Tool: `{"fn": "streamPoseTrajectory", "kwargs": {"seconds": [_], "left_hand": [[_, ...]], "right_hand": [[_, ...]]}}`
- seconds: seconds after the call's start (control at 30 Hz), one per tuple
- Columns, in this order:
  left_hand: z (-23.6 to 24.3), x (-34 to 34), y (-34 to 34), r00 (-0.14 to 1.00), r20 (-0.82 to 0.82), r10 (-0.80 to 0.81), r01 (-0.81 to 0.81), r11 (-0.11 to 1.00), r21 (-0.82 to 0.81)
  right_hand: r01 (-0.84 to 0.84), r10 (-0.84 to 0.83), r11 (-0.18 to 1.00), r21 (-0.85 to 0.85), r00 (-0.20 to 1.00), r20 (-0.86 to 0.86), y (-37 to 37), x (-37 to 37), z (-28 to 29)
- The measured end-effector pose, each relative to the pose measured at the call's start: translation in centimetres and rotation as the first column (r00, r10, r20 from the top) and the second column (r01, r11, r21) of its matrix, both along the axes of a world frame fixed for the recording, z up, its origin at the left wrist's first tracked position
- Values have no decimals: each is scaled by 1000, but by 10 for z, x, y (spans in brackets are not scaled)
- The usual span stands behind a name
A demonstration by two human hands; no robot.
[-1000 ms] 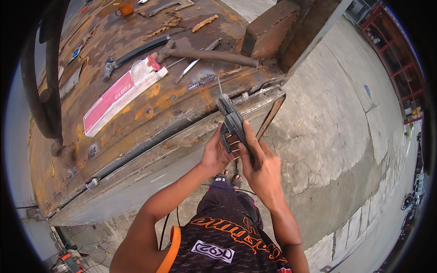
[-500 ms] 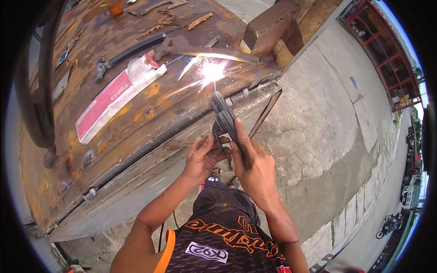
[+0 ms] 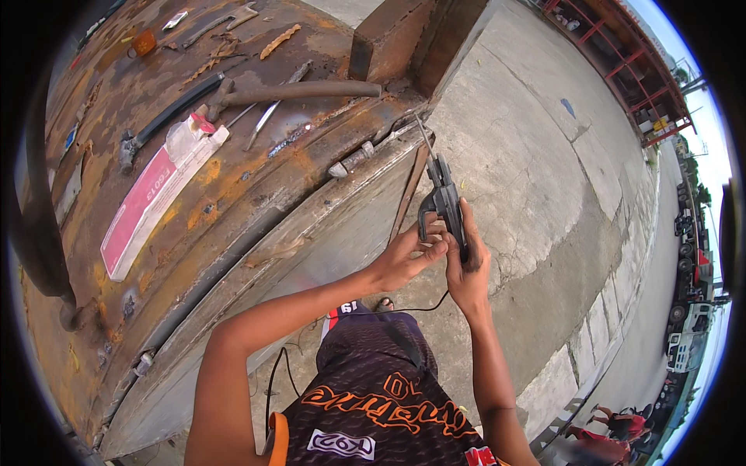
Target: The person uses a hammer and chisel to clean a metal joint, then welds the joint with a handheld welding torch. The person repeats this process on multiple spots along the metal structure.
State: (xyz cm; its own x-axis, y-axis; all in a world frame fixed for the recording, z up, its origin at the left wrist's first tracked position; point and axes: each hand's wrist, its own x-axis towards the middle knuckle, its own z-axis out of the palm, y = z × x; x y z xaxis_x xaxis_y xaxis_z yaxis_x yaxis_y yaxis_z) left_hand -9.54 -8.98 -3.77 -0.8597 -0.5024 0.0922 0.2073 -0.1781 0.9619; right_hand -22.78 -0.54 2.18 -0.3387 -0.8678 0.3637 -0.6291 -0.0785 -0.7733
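My right hand [image 3: 471, 272] is wrapped round the handle of a black welding electrode holder [image 3: 446, 196]. A thin welding rod [image 3: 424, 136] sticks up out of its jaws, its tip beside the corner of the rusty steel surface [image 3: 241, 202]. My left hand [image 3: 406, 258] is at the holder's lever, its fingers curled against it and the thumb close to my right hand; the holder partly hides those fingers. No arc burns at the rod. On the steel, a fresh-looking weld spot [image 3: 289, 143] lies near the edge, with a small bright point at its end.
A pink and white box [image 3: 159, 203], a black-handled hammer [image 3: 175, 114], a brown metal bar hammer [image 3: 303, 91] and a pointed metal tool [image 3: 268, 120] lie on the steel. A steel beam [image 3: 392, 39] rises at the far corner. Concrete ground [image 3: 528, 194] stretches right; people [image 3: 618, 427] are lower right.
The bright arc and sparks are gone. Both my hands and the electrode holder have shifted right, off the weld spot and past the steel's edge. The view has turned somewhat.
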Motion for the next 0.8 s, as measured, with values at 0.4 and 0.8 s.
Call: {"fn": "streamPoseTrajectory", "kwargs": {"seconds": [0.4, 0.8], "left_hand": [[-12, -64, -56, 976, -168, 137, -73, 938, 340], [-5, -62, -76, 992, -80, 99, -58, 912, 406]], "right_hand": [[-20, 41, 996, 84, 967, -252, -64, -57, -2], [43, 17, 989, 142, 918, -397, -81, -51, 7]]}}
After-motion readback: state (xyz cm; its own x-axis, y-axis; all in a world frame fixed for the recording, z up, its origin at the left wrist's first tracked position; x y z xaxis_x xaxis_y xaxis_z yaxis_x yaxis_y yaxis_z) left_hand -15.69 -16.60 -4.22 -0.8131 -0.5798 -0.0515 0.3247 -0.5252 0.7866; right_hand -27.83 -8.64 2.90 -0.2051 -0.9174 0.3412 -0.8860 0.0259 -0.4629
